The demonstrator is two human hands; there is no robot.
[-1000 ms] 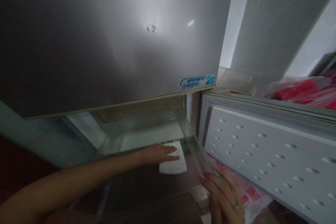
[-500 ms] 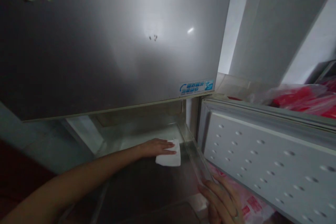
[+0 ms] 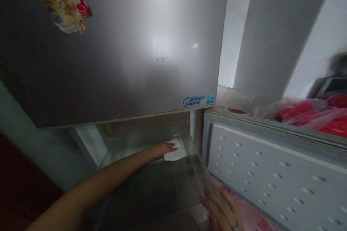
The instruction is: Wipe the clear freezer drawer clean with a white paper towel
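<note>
My left hand (image 3: 162, 150) reaches into a clear plastic freezer drawer (image 3: 159, 187) and presses a folded white cloth (image 3: 175, 151) flat near its back right corner. The fingers lie stretched out over the cloth, holding it against the drawer. My right hand (image 3: 221, 209) is curled over the right wall of the drawer near its front, a ring on one finger. Part of that hand is cut off by the lower edge of the view.
Above the drawer is the closed grey upper door (image 3: 135, 43) of the fridge, with a food-picture sticker (image 3: 67, 5). The lower door (image 3: 271, 169) stands open on the right. Behind it lie red plastic bags (image 3: 306, 113); pink plastic (image 3: 252, 213) is below.
My left hand has slid the white cloth further toward the back of the drawer. My right hand keeps its place on the drawer wall. The camera view has tilted up slightly.
</note>
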